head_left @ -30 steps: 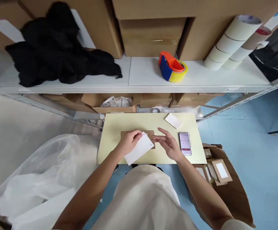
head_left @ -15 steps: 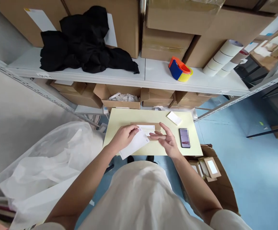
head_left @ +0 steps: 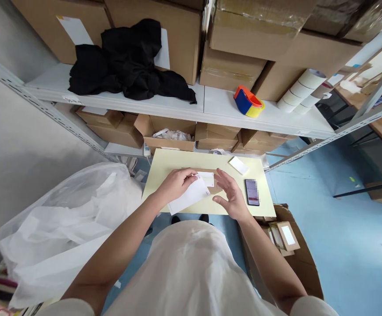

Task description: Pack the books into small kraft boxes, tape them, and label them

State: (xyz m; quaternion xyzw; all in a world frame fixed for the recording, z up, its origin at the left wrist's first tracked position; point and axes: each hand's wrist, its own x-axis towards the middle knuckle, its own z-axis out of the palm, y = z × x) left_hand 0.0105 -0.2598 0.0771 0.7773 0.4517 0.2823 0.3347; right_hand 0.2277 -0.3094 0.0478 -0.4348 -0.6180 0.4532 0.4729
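My left hand (head_left: 177, 183) pinches the upper part of a white sheet of paper (head_left: 189, 196), which slants down toward the table's front edge. Behind the sheet lies a flat brown cardboard box (head_left: 215, 190) with a white label (head_left: 206, 178) on top; the sheet and my hands cover part of it. At the box's right end, my right hand (head_left: 231, 195) hovers with fingers apart and nothing in them. All of this is on a pale yellow table (head_left: 154, 175).
A phone (head_left: 252, 192) and a small white stack (head_left: 239, 165) lie on the table's right. A shelf (head_left: 207, 103) with boxes, black cloth (head_left: 128, 61) and tape rolls (head_left: 301, 90) stands behind. White plastic bag (head_left: 69, 219) at left, open carton (head_left: 301, 259) at right.
My right hand has drawn back from the sheet, its fingers spreading upward. The sheet in my left hand now lies a little flatter. The whole view has shifted slightly.
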